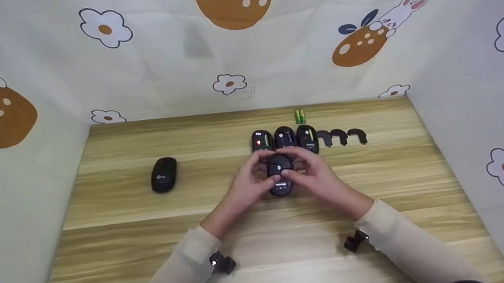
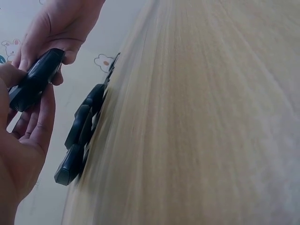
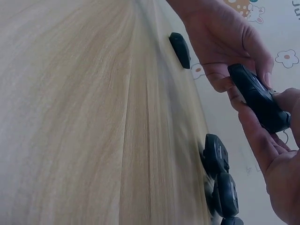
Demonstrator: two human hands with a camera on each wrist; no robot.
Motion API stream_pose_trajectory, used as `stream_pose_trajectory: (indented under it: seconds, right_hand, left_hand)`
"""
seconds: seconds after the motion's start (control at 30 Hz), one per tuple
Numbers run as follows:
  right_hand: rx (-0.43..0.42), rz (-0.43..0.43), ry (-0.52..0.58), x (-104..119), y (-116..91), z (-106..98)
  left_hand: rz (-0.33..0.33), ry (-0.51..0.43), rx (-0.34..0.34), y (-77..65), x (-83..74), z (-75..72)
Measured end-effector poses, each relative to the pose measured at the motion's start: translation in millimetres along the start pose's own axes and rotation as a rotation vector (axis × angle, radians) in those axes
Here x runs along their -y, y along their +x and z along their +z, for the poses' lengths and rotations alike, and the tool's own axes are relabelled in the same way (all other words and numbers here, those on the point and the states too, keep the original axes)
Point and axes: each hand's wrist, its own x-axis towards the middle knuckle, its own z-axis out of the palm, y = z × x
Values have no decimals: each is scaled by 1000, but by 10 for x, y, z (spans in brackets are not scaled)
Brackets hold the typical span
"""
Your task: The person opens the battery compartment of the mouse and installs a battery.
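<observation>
A black computer mouse (image 1: 282, 189) is held between both hands, underside up, raised off the table in the wrist views. My left hand (image 1: 244, 186) grips its left side, thumb on the underside. From the other side my right hand (image 1: 317, 175) grips it too, its thumb pressing near the middle of the underside. Just beyond the fingers lie three more upturned mice: a left one (image 1: 261, 139), a middle one (image 1: 285, 137) and a right one (image 1: 307, 138). Green batteries show in the left one. In the right wrist view the held mouse (image 3: 258, 99) appears tilted.
Three curved black battery covers (image 1: 340, 136) lie in a row right of the mice. Two green batteries (image 1: 299, 116) sit behind them. Far to the left a black mouse (image 1: 164, 174) rests right side up. A patterned cloth (image 1: 164, 75) walls the wooden table (image 1: 124, 248) at back and sides.
</observation>
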Motion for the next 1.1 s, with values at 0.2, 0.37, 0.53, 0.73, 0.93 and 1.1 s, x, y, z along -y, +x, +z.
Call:
stream_pose_trajectory:
  seconds: [0.2,0.37,0.53,0.73,0.93,1.1]
  right_hand:
    - [-25,-140,-133,-23,9,-23]
    - [-102,-187,-144,-36,28,-15]
    - [-153,-190,-119,-23,37,0]
    - [-153,-68,-9,-2,36,-35]
    - [-167,18,172,-7,37,-91]
    - [-170,23,247,-20,33,-166]
  left_hand:
    - [18,7,-13,5,14,6]
    - [9,24,-19,11,7,19]
    - [-45,50,-21,2,-5,29]
    - [-83,70,-19,-2,2,24]
    - [-90,52,-4,-2,-5,34]
    - [-82,43,3,-1,4,34]
